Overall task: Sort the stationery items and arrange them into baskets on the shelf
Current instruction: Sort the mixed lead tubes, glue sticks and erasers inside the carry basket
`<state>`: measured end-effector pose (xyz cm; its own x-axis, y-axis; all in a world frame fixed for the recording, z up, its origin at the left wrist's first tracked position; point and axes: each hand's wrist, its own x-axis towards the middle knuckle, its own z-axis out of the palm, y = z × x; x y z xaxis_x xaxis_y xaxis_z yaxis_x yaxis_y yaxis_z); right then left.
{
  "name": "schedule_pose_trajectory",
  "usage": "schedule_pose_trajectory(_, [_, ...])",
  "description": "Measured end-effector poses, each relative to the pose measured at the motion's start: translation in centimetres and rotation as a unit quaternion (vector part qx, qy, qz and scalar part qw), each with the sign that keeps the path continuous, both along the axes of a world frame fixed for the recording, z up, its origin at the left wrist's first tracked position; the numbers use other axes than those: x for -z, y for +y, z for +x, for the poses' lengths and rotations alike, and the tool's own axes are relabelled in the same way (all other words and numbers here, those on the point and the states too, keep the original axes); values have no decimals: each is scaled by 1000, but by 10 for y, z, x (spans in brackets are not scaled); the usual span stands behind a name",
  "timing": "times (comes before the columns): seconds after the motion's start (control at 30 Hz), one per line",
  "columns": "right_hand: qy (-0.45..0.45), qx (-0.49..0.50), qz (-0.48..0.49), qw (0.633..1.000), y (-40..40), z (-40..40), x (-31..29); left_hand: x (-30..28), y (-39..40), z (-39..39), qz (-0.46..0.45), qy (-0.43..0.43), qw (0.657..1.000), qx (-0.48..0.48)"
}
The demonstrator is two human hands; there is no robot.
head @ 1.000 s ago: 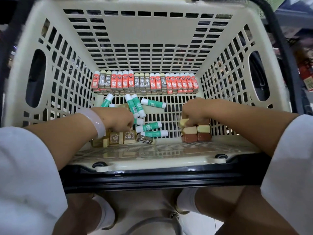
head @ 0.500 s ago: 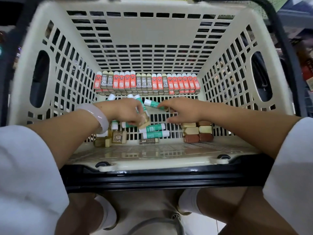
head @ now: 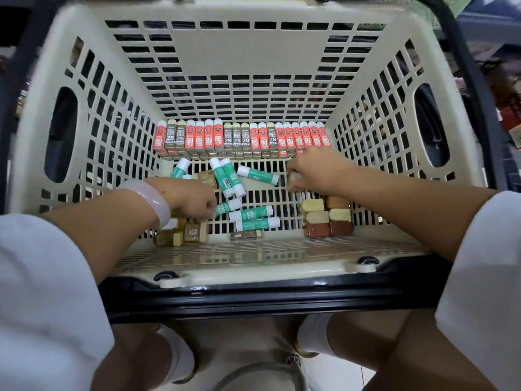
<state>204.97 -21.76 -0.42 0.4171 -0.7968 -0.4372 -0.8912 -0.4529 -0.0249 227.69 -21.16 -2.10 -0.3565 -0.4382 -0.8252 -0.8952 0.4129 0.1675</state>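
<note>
A big cream slatted basket (head: 84, 80) holds the stationery. Red and olive boxed erasers (head: 242, 139) stand in a row along its far wall. Green-and-white glue sticks (head: 258, 176) lie scattered across the middle. My right hand (head: 318, 170) pinches a small cream eraser (head: 293, 180) above a neat stack of cream and brown erasers (head: 327, 218) at the near right. My left hand (head: 194, 200), fingers curled down, hovers over loose brown erasers (head: 191, 232) at the near left and touches the end of one glue stick (head: 229, 206). What its fingers hold is hidden.
A dark brown eraser (head: 246, 235) lies alone near the front wall. The basket rests in a black frame (head: 253, 297). The high basket walls surround both hands. Shelves with goods show blurred at the right (head: 507, 114).
My left hand lifted a pale eraser to the middle and my right hand took it. The right hand has now moved right with it, and the left hand dropped back to the near-left erasers.
</note>
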Motion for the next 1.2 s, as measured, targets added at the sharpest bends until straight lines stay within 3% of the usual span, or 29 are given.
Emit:
schedule_pose_trajectory(0.07, [64,0,56,996,-2,-7,5,-3,1,0,12,-54,998,41])
schedule_pose_trajectory(0.2, [59,-26,81,995,-3,-9,8,0,8,-2,5,-121,987,107])
schedule_pose_trajectory(0.4, [90,-90,144,981,1,-5,12,6,9,1,12,-100,991,87])
schedule_pose_trajectory(0.53, [103,-86,130,982,1,-8,15,3,3,2,0,-2,1000,15])
schedule_pose_trajectory(0.63, [-43,-41,105,993,-1,-4,14,-5,-4,-2,-1,146,981,-131])
schedule_pose_trajectory(0.73, [-261,67,153,951,1,12,9,-10,-4,-14,10,297,913,-279])
schedule_pose_trajectory(0.8, [-313,91,183,927,5,21,5,-11,-2,-23,4,348,879,-326])
schedule_pose_trajectory(0.87, [-322,89,156,930,7,22,3,-9,-3,-27,3,369,862,-348])
schedule_pose_trajectory(0.93, [-302,95,103,943,3,17,2,-6,-6,-22,-29,350,874,-336])
schedule_pose_trajectory(0.97, [-283,104,79,950,1,13,1,-5,-8,-17,-74,313,897,-304])
schedule_pose_trajectory(1.07, [-208,117,34,970,-4,-1,1,2,-12,4,-200,166,955,-143])
schedule_pose_trajectory(1.2, [-97,93,18,991,-7,-11,5,11,-12,18,-164,99,976,-104])
